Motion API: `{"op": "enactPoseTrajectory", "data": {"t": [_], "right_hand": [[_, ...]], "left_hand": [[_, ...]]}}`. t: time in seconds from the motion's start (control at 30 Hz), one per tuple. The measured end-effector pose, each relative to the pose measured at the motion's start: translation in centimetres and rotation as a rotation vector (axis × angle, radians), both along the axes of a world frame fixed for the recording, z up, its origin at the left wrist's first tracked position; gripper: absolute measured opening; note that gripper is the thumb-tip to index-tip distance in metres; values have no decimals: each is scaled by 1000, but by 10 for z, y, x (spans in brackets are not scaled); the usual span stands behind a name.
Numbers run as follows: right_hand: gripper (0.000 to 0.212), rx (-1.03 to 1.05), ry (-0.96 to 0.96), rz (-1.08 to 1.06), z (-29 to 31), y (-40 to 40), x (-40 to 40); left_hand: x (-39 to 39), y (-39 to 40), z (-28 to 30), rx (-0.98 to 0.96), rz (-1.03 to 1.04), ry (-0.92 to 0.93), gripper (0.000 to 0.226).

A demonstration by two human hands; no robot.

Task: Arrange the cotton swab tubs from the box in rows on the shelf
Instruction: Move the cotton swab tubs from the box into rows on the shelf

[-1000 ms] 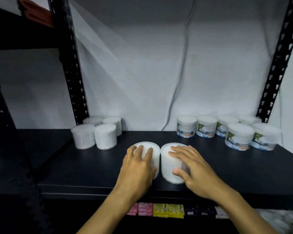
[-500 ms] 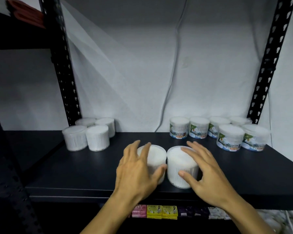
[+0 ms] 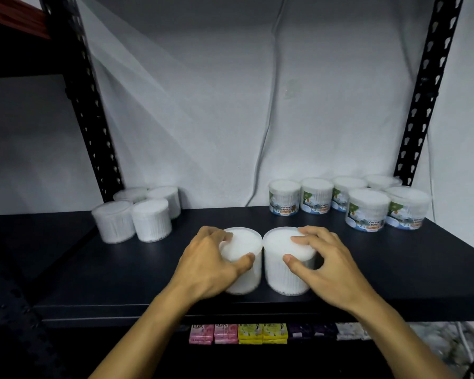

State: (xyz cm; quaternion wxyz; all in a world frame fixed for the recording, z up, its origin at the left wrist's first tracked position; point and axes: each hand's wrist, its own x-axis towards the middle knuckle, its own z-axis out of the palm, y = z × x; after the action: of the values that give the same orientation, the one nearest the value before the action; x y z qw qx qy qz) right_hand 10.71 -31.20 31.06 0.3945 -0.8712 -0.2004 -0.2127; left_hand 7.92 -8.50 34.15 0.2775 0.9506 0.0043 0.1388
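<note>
At the left rear of the shelf (image 3: 93, 269), four unlabelled tubs (image 3: 137, 213) are grouped as before. Near the front edge, the left tub (image 3: 244, 250) is now gripped by the left hand (image 3: 205, 266), whose fingers, spread flat a second ago, are curled over the lid with the thumb on the near side. Touching it, the right tub (image 3: 285, 258) is gripped likewise by the right hand (image 3: 331, 266). At the right rear, six labelled tubs (image 3: 367, 206) are seen unchanged. Coloured packets (image 3: 238, 333) are seen below.
</note>
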Motion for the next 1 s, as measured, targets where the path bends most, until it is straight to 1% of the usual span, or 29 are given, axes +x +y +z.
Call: {"op": "enactPoseTrajectory", "data": {"t": [0.13, 0.23, 0.37, 0.47, 0.57, 0.63, 0.7, 0.8, 0.87, 1.0], "right_hand": [[50, -3, 66, 133, 6, -9, 10], [46, 30, 112, 196, 10, -10, 15], [39, 38, 166, 235, 14, -11, 16], [45, 38, 156, 179, 14, -13, 8], [43, 79, 43, 17, 6, -4, -6], [47, 58, -30, -109, -1, 8, -12], [52, 29, -70, -173, -7, 18, -13], [48, 27, -87, -200, -12, 23, -10], [43, 52, -88, -189, -12, 21, -7], [35, 95, -29, -94, -10, 12, -3]], "left_hand": [[6, 14, 4, -118, -144, 60, 61], [9, 18, 4, -144, -208, 79, 53], [11, 19, 3, -177, -245, 111, 63], [7, 18, -1, -131, -194, 78, 74], [-1, 6, -3, -22, -7, -44, 85], [-6, -8, -3, 43, 113, -77, 88], [-8, -19, -3, 72, 170, -87, 86], [-5, -23, -5, 80, 170, -112, 81], [-2, -21, -6, 29, 133, -109, 79], [3, -13, -5, -71, 53, -74, 73]]}}
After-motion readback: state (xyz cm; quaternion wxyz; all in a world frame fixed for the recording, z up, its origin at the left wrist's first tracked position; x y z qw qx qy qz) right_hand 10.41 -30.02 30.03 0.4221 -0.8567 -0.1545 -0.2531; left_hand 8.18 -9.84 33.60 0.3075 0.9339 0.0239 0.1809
